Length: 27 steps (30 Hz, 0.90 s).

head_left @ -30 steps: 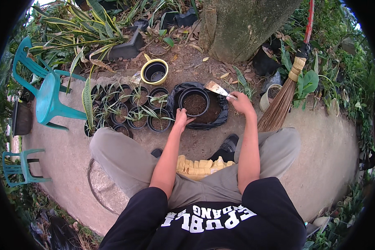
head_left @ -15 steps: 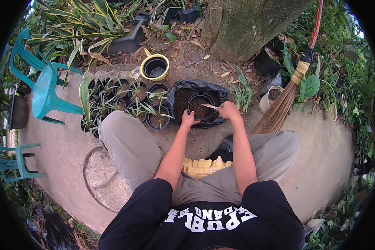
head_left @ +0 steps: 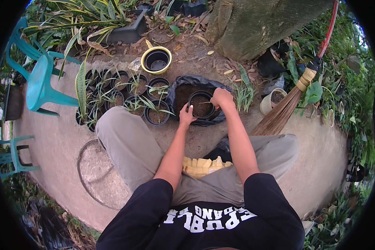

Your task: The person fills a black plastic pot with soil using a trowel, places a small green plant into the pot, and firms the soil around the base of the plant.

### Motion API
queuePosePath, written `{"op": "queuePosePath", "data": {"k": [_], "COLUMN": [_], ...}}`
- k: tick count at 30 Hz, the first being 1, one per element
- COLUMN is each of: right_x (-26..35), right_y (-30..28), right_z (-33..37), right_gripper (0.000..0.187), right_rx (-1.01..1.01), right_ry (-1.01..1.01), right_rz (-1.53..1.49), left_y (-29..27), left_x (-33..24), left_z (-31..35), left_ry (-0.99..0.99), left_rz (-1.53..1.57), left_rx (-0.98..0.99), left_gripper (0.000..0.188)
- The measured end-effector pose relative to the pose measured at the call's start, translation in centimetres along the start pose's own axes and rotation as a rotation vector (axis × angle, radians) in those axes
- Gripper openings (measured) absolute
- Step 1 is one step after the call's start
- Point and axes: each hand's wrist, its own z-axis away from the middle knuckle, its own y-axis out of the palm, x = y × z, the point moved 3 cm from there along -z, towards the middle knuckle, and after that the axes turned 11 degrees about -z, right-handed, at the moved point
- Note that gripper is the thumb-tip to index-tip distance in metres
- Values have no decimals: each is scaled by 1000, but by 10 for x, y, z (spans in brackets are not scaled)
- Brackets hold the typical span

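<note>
A round black plastic pot (head_left: 205, 118) with dark soil in it sits inside an open black plastic bag (head_left: 195, 80). More soil (head_left: 181, 93) lies in the bag around the pot. My left hand (head_left: 187, 116) grips the pot's near left rim, thumb upward. Over the pot's right side, my right hand (head_left: 222, 99) is closed around a small trowel (head_left: 206, 102). Only a thin part of its blade shows above the soil; the fingers hide the handle.
Several black pots with striped grassy seedlings (head_left: 157, 111) stand left of the bag. Behind them is a yellow pot (head_left: 169, 66) with a black one inside. A stick broom (head_left: 279, 110) and a pale pot (head_left: 266, 105) lie right. Teal chairs (head_left: 41, 85) stand far left.
My right hand has moved up and left over the pot, and the trowel's blade has turned, showing less of itself. My left hand stays at the rim. The view has shifted slightly.
</note>
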Motion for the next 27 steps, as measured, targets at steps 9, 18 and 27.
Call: {"op": "queuePosePath", "data": {"k": [9, 18, 27], "right_x": [-4, -25, -28], "right_y": [79, 79, 77], "right_z": [-55, -23, -43], "right_gripper": [26, 38, 30], "right_rx": [-132, -309, -333], "right_ry": [-16, -324, -606], "right_rz": [-60, -181, -259], "left_y": [4, 1, 6], "left_x": [-3, -8, -38], "left_z": [2, -1, 33], "left_ry": [28, 343, 335], "left_rz": [41, -589, -751], "left_rx": [45, -140, 41], "left_gripper": [44, 75, 126]}}
